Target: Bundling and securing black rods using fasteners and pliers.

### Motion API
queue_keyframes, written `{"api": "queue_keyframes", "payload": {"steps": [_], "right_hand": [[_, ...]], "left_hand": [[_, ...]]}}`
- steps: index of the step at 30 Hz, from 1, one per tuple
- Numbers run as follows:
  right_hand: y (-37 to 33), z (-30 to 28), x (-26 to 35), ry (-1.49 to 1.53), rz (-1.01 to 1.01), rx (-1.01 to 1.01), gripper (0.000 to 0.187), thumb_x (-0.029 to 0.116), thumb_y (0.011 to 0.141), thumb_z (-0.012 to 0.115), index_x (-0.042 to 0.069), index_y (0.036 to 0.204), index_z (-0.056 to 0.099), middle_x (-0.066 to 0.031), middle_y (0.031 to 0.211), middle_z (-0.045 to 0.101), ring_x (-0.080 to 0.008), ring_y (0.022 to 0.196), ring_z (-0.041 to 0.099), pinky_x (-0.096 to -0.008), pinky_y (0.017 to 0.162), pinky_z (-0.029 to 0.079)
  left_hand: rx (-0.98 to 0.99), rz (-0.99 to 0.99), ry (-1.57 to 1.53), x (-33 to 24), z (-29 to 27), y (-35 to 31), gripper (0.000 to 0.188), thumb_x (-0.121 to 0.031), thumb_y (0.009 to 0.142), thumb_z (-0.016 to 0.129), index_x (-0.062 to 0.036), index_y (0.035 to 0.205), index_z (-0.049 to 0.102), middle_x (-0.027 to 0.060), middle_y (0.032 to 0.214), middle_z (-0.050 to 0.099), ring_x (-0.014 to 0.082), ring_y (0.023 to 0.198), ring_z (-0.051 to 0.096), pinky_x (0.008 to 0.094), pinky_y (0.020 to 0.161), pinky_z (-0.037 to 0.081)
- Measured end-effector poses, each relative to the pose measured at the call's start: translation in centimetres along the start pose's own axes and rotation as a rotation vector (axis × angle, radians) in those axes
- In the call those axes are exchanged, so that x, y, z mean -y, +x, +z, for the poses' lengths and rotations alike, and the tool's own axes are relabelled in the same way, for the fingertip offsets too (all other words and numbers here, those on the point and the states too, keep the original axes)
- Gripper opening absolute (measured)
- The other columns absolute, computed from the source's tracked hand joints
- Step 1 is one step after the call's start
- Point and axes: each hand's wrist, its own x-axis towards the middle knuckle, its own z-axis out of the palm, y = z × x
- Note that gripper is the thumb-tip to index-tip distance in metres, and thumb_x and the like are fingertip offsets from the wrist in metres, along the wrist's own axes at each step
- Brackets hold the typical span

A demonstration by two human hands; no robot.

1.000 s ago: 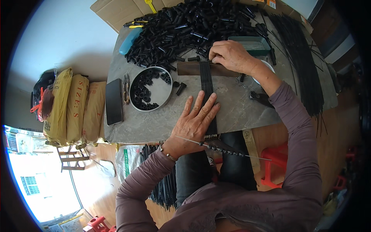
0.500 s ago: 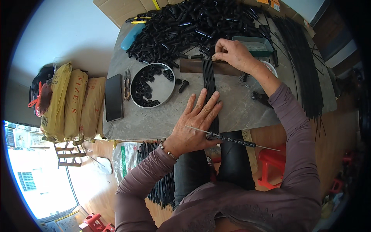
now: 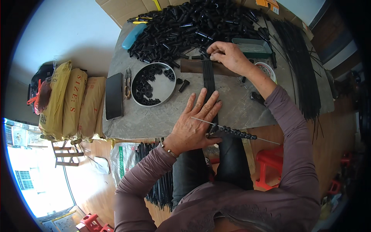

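Spread flat, left hand [image 3: 192, 127] covers already-aligned black rods [image 3: 208, 79]; right hand [image 3: 233, 58] curls pinch-like, hold unclear; far tubes [image 3: 181, 33] lie loose.

The left hand [image 3: 190, 129] hides part of the strips [image 3: 209, 77]; anything pinched in the right hand [image 3: 232, 58] is too small to tell.

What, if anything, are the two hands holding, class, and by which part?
The left hand lies spread over the near part of the black strips, with no grip visible. Whether the right hand, at their far end, pinches anything cannot be told.
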Motion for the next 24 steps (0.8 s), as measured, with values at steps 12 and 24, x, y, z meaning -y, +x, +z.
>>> {"api": "queue_keyframes", "payload": {"steps": [12, 24], "right_hand": [[-0.4, 1.3, -0.1, -0.462, -0.186, -0.162, 0.017, 0.017, 0.086, 0.060, 0.004, 0.097, 0.063, -0.0120, 0.088, 0.066, -0.0318, 0.083, 0.063, -0.0387, 0.073, 0.049], [-1.1, -9.5, -4.3, -0.753, 0.250, -0.204, 0.018, 0.022, 0.080, 0.065, 0.012, 0.094, 0.070, -0.0075, 0.091, 0.069, -0.0274, 0.090, 0.065, -0.0401, 0.075, 0.049]], "left_hand": [[-0.057, 0.002, 0.005, -0.1, 0.4, -0.1, 0.097, -0.051, 0.062, 0.077, -0.0030, 0.138, 0.041, 0.0167, 0.152, 0.026, 0.0375, 0.143, 0.018, 0.0516, 0.115, 0.014], [0.003, 0.074, 0.019, -0.9, 0.0, -0.9, 0.101, -0.060, 0.064, 0.073, -0.0022, 0.139, 0.039, 0.0176, 0.152, 0.025, 0.0395, 0.142, 0.018, 0.0516, 0.115, 0.015]]}}
